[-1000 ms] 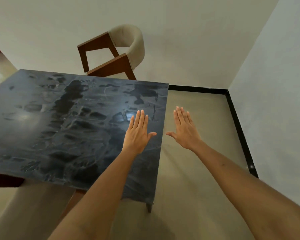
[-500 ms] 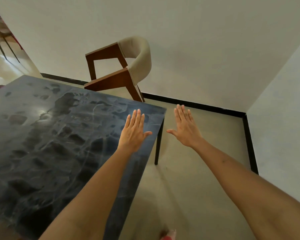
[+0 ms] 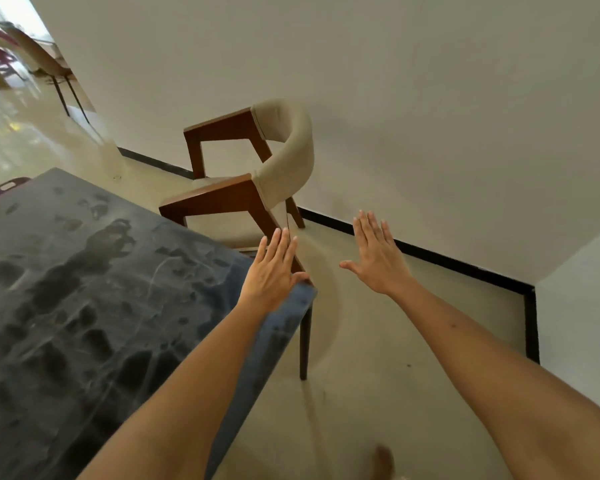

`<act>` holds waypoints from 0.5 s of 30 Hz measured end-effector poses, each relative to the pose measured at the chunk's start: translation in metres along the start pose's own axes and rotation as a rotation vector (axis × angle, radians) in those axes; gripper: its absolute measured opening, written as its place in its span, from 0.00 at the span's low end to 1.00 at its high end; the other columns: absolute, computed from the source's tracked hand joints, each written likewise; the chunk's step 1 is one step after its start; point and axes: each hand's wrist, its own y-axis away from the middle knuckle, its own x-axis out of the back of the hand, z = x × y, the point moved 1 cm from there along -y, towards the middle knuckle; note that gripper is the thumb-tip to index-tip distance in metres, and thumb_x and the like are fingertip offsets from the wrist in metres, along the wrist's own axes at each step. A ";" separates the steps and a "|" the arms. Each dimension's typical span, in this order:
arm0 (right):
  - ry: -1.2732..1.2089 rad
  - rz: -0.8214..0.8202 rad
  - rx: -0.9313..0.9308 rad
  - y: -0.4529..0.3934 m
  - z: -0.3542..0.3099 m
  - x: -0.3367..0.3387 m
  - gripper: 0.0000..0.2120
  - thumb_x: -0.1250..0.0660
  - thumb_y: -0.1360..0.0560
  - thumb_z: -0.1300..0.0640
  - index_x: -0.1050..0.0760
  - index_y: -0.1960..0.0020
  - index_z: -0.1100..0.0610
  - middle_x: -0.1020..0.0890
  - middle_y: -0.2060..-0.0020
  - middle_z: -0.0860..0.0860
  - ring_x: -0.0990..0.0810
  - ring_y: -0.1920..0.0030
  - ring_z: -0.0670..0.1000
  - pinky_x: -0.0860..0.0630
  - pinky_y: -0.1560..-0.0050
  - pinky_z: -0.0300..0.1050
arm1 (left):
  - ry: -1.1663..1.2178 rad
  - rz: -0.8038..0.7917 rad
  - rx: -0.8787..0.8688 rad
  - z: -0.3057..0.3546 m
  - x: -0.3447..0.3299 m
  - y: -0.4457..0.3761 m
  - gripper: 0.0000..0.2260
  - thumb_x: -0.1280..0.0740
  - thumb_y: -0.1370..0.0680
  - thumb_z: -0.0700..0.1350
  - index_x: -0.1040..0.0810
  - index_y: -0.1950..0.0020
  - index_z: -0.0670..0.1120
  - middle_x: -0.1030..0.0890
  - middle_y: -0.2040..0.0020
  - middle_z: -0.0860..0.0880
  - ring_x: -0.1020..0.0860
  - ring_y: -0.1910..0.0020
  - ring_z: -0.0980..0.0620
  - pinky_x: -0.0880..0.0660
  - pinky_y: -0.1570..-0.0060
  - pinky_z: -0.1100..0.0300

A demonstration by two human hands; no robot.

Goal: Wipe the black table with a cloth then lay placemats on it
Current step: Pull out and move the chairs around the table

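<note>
The black table (image 3: pixel 84 306) fills the left half of the view, its glossy top mottled with smudges and streaks. My left hand (image 3: pixel 274 268) is held flat with straight fingers above the table's far right corner and holds nothing. My right hand (image 3: pixel 378 258) is stretched out flat over the floor to the right of the table, also with nothing in it. No cloth or placemat is in view.
A wooden chair with a beige padded back (image 3: pixel 257 181) stands just beyond the table's far corner, near the white wall (image 3: pixel 430 98). One thin table leg (image 3: pixel 305 341) shows under the corner. Beige floor (image 3: pixel 378 375) lies to the right. My foot (image 3: pixel 383 462) shows at the bottom.
The view has swung up and to the right, so the table slid left and down in frame. Both hands stayed flat and outstretched; the left one now hangs over the table's corner.
</note>
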 end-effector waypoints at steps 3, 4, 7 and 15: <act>0.013 0.012 0.067 -0.048 0.032 0.000 0.45 0.46 0.22 0.35 0.68 0.25 0.61 0.63 0.23 0.59 0.65 0.23 0.57 0.63 0.23 0.54 | 0.005 0.023 0.037 0.003 0.002 -0.051 0.34 0.59 0.21 0.63 0.55 0.22 0.42 0.56 0.22 0.41 0.60 0.23 0.43 0.57 0.25 0.46; 0.007 0.018 0.086 -0.064 0.044 0.001 0.44 0.46 0.22 0.35 0.69 0.26 0.61 0.63 0.23 0.58 0.65 0.23 0.56 0.62 0.23 0.54 | 0.016 0.031 0.046 0.004 0.005 -0.070 0.34 0.58 0.21 0.63 0.55 0.22 0.42 0.56 0.22 0.41 0.59 0.23 0.43 0.57 0.25 0.46; 0.006 0.014 0.128 -0.110 0.085 0.002 0.44 0.45 0.22 0.36 0.66 0.24 0.61 0.62 0.23 0.58 0.65 0.23 0.55 0.62 0.23 0.53 | 0.016 0.066 0.088 -0.001 0.012 -0.121 0.34 0.58 0.21 0.63 0.54 0.22 0.42 0.55 0.22 0.41 0.59 0.23 0.43 0.56 0.25 0.45; -0.025 0.003 0.295 -0.238 0.114 -0.004 0.44 0.44 0.21 0.38 0.64 0.22 0.62 0.61 0.22 0.58 0.64 0.23 0.56 0.63 0.23 0.53 | 0.034 0.040 0.311 -0.042 -0.014 -0.190 0.33 0.57 0.20 0.63 0.53 0.22 0.43 0.54 0.22 0.41 0.58 0.23 0.44 0.54 0.25 0.45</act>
